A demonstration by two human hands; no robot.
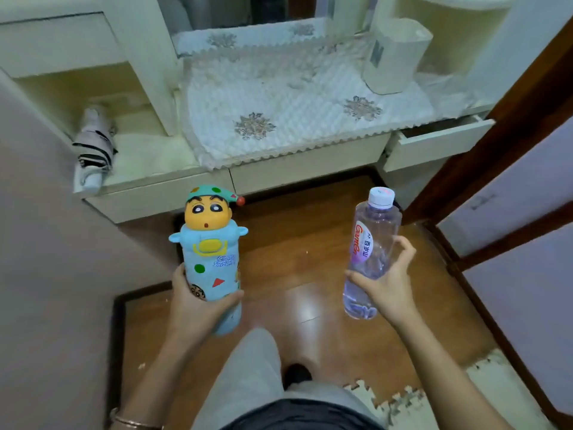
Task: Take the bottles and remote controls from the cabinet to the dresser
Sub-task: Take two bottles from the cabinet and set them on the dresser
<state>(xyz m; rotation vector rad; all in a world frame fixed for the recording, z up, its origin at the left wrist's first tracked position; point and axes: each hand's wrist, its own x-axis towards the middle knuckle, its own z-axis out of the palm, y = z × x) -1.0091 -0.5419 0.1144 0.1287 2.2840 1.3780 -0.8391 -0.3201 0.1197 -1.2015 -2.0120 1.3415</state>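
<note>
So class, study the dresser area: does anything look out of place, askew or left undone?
Yes. The drawer at the dresser's right end hangs partly open. A folded umbrella lies on the left shelf, its end overhanging the edge. Both bottles look capped and unspilled.

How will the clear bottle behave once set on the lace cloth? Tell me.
The clear bottle looks full, so probably heavy for its size. Tall and narrow, it may tip on the quilted lace cloth. On its side, its round body would likely roll.
</note>
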